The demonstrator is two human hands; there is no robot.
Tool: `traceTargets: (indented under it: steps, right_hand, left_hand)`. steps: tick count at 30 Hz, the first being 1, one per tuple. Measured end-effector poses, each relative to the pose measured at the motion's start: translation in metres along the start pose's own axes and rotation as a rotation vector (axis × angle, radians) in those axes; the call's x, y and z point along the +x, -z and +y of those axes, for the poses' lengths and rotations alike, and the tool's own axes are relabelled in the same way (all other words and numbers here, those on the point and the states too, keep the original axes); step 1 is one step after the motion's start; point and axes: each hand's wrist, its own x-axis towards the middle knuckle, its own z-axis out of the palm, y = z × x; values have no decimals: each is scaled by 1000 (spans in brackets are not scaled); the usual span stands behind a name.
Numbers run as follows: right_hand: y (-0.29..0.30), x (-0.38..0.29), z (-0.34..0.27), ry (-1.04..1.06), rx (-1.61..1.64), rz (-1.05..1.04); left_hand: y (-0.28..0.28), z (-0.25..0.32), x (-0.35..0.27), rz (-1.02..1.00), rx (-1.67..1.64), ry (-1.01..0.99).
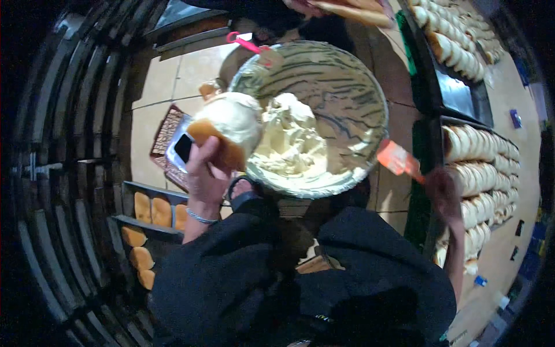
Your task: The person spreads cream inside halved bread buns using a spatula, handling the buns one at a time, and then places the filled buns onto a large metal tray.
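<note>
My left hand (pixel 206 173), with a braided bracelet at the wrist, holds a bread bun (pixel 230 126) whose face is covered in pale cream. The bun is beside the left rim of a large round basin (pixel 347 91). Inside that basin a mound of cream (pixel 292 139) sits at the lower left, and streaks of cream coat the rest. My right hand (pixel 444 191), somewhat blurred, grips an orange spatula (pixel 399 160) with cream on its blade, just beyond the basin's right rim. A pink-handled tool (pixel 245 43) rests at the basin's upper left edge.
Filled buns (pixel 470 141) stand in rows in dark trays at the right. Plain buns (pixel 152 209) lie in trays at the lower left. A patterned box (pixel 169 126) with a dark rectangular object is behind my left hand. Another person's hand (pixel 305 8) is by bread at the top.
</note>
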Motion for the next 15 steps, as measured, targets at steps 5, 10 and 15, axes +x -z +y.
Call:
traceTargets:
  steps: [5, 10, 15]
  right_hand:
    - [-77, 134, -80, 436, -465, -213]
    - [-155, 187, -134, 654, -704, -365]
    - [-85, 150, -158, 672, 8, 198]
  left_hand:
    - [1, -9, 13, -238, -18, -8]
    - [-4, -11, 10, -65, 55, -76]
    - [-26, -7, 30, -151, 368, -124]
